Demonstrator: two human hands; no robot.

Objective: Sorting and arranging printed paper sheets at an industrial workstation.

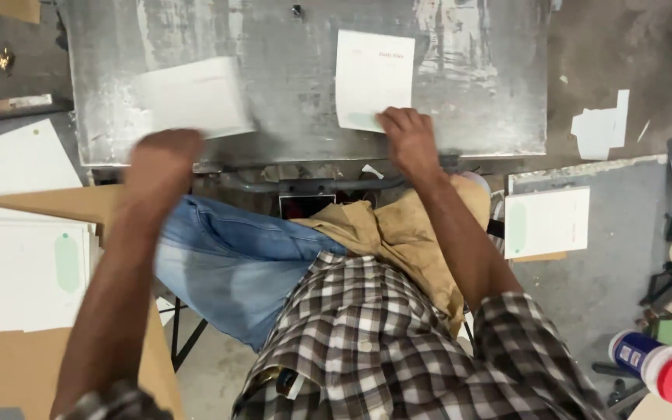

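The right hand (407,136) is pinning a light, floppy printed sheet (373,78) by its near edge with flat fingers, while the left hand (163,159) is pinching a blurred sheet (192,97).

Print workshop: worn metal platen (476,93), paper stacks (29,272)

Single head-worn view, looking steeply down, close over the metal table (476,117), lap and forearms
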